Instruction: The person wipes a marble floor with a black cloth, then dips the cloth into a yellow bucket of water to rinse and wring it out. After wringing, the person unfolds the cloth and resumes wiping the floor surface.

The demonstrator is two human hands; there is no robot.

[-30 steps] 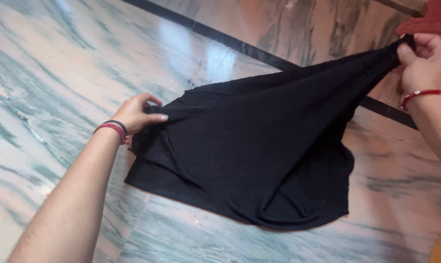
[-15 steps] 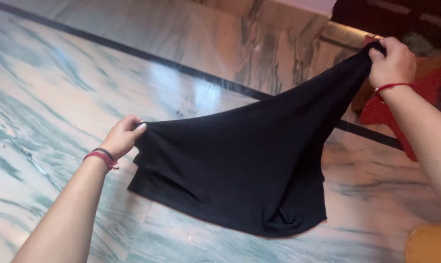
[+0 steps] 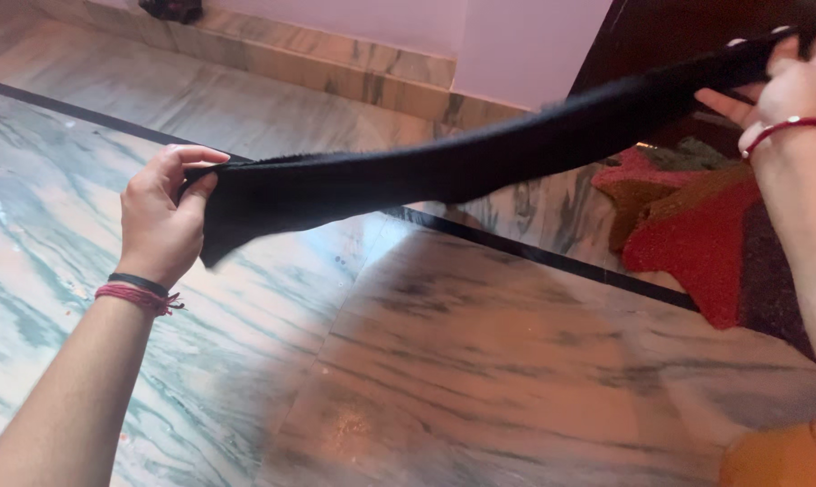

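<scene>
Left hand and right hand each pinch one end of the black garment, stretched taut above the marble floor.

Both hands raised, fingers pinched

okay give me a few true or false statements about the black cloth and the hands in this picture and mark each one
1. Both hands grip the black cloth. True: the left hand and the right hand each pinch one end.
2. The cloth lies flat on the floor. False: it hangs stretched above the marble floor.
3. The right hand is higher than the left. True.
4. The left wrist is bare. False: it wears bands.
5. A red mat lies at right. True.
</scene>
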